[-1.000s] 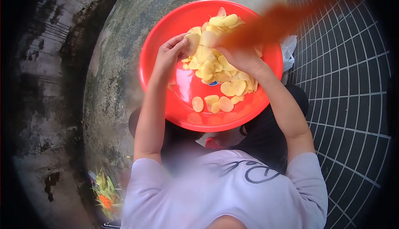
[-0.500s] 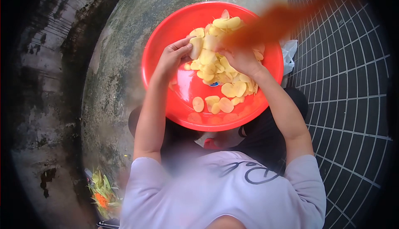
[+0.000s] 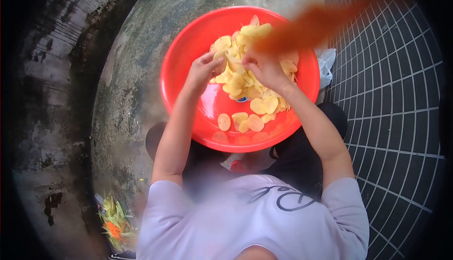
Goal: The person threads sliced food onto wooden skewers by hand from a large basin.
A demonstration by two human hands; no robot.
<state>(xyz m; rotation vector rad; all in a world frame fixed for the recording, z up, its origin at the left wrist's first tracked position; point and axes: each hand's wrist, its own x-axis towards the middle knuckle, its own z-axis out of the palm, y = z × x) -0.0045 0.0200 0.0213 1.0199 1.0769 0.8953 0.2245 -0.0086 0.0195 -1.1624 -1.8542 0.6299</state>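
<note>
The left hand (image 3: 202, 73) pinches a potato slice (image 3: 220, 54) just left of the curled right hand (image 3: 268, 71), whose hold cannot be determined.

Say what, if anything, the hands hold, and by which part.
The left hand pinches a yellow slice by the edge nearest the palm. Whether the right hand holds anything cannot be told; detail there is too small.

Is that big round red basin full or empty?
Neither: the round, shiny red basin is partly filled. Thin, pale-yellow oval slices are heaped across its middle, while bare red shows at the left.
</note>
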